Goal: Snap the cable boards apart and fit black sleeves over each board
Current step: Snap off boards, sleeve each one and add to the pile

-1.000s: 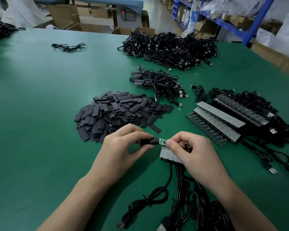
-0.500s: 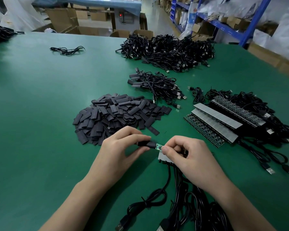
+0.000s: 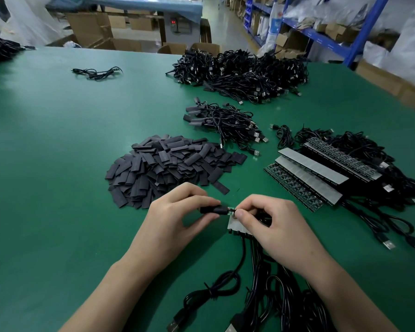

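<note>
My left hand point(image 3: 175, 219) pinches a black sleeve point(image 3: 213, 209) between thumb and fingers. My right hand point(image 3: 271, 224) pinches the end of a small green cable board point(image 3: 231, 209), most of which sits inside the sleeve. Under my right hand lies a strip of joined boards point(image 3: 236, 226) with black cables point(image 3: 261, 283) trailing toward me. A heap of loose black sleeves point(image 3: 168, 166) lies just beyond my hands.
Panels of unsnapped boards point(image 3: 307, 176) with cables lie to the right. A small pile of sleeved cables point(image 3: 225, 123) and a big pile of cables point(image 3: 244, 73) sit farther back. One loose cable point(image 3: 96, 72) lies far left. Cartons and blue shelving point(image 3: 321, 37) stand beyond the green table point(image 3: 58, 164).
The sleeve has slid further over the board, so less green shows between my hands. My hands have drawn closer together.
</note>
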The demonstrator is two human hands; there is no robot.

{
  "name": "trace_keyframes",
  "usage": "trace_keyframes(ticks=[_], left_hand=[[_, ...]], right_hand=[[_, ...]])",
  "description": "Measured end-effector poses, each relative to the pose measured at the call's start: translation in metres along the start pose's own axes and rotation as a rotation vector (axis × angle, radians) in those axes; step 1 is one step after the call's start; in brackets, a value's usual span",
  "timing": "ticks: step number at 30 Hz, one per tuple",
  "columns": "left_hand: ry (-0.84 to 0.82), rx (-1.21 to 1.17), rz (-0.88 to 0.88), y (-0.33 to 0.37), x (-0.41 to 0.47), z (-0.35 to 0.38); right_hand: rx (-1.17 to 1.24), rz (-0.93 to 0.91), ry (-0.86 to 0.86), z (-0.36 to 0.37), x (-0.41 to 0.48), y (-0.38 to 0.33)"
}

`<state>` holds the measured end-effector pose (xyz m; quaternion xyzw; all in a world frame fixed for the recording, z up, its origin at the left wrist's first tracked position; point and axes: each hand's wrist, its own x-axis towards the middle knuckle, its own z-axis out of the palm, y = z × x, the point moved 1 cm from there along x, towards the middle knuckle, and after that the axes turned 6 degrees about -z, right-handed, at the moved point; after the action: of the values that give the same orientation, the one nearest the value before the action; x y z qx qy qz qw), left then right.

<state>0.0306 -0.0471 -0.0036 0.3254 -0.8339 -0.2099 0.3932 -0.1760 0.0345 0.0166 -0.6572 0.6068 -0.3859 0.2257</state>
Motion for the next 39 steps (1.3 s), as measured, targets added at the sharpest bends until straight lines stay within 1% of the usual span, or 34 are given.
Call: trace_keyframes(ticks=[6, 11, 16, 19, 23, 28, 30, 31, 32, 35, 36, 39], left_hand=[[-0.016, 0.010, 0.073, 0.003, -0.001, 0.003], [0.031, 0.039, 0.080, 0.007, -0.001, 0.002], [0.198, -0.004, -0.060, 0.012, 0.001, -0.002], [0.238, -0.012, -0.098, 0.014, 0.000, -0.003], [0.244, 0.010, -0.062, 0.014, -0.001, 0.001], [0.268, 0.137, 0.025, 0.012, -0.001, 0.003], [0.271, 0.153, 0.045, 0.012, 0.000, 0.004], [0.267, 0.116, 0.019, 0.013, -0.001, 0.004], [0.256, 0.035, -0.045, 0.015, -0.001, 0.004], [0.163, -0.404, -0.394, 0.017, -0.001, 0.006], [0.131, -0.547, -0.485, 0.018, 0.000, 0.007], [0.146, -0.773, -0.594, 0.015, 0.002, 0.006]], right_hand=[[0.049, 0.027, -0.045, 0.002, 0.000, -0.004], [0.092, 0.062, -0.034, 0.000, 0.001, -0.006], [0.153, 0.076, -0.038, -0.001, 0.002, -0.009], [0.177, 0.074, -0.032, -0.001, 0.002, -0.009], [0.163, 0.086, -0.003, 0.001, 0.002, -0.007], [0.142, 0.105, 0.045, 0.001, 0.002, -0.003], [0.122, 0.103, 0.057, 0.002, 0.002, -0.002], [0.107, 0.094, 0.061, 0.003, 0.002, -0.002], [0.090, 0.082, 0.063, 0.004, 0.002, -0.002], [0.078, 0.044, 0.035, 0.006, 0.001, -0.003], [0.065, 0.033, 0.022, 0.005, 0.001, -0.002], [-0.052, 0.013, 0.005, -0.003, 0.002, 0.002]])
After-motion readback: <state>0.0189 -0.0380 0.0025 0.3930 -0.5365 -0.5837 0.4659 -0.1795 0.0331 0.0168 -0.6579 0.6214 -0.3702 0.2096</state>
